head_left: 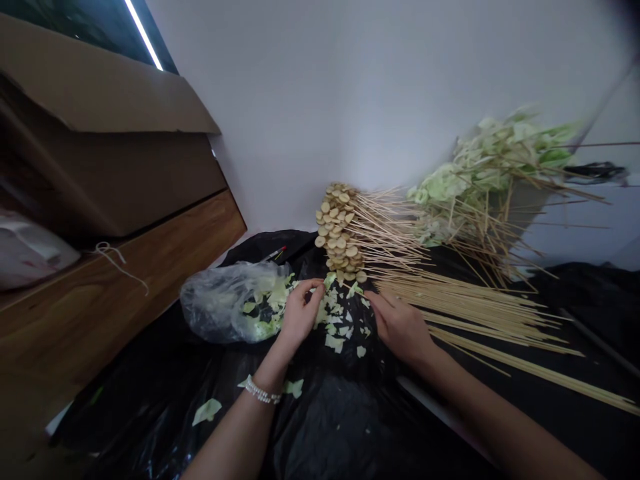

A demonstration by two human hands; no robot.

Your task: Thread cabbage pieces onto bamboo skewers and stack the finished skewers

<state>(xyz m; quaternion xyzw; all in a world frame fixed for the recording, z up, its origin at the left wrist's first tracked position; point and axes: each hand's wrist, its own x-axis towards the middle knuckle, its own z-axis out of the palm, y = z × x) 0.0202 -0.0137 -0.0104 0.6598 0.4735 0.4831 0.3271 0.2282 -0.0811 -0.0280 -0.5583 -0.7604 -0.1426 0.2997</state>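
My left hand (302, 312), with a white beaded bracelet at the wrist, pinches a pale green cabbage piece (330, 280) between thumb and fingertips. Opposite it, my right hand (404, 328) is closed on a thin wooden skewer, whose tip end carries a bit of cabbage leaf (355, 289). A small gap separates the two hands. Below them, torn cabbage scraps (335, 343) lie scattered on black plastic sheeting (330, 427). Beside my left hand, a clear plastic bag (215, 303) lies with its mouth toward me and cabbage pieces spilling out.
Skewers threaded with round slices (340, 233) are stacked against the white wall (310, 100). Bare skewers (480, 313) lie in a spread to the right. Behind them rises a heap of cabbage skewers (480, 167). A cardboard box (120, 167) stands on a wooden surface (200, 233) at left.
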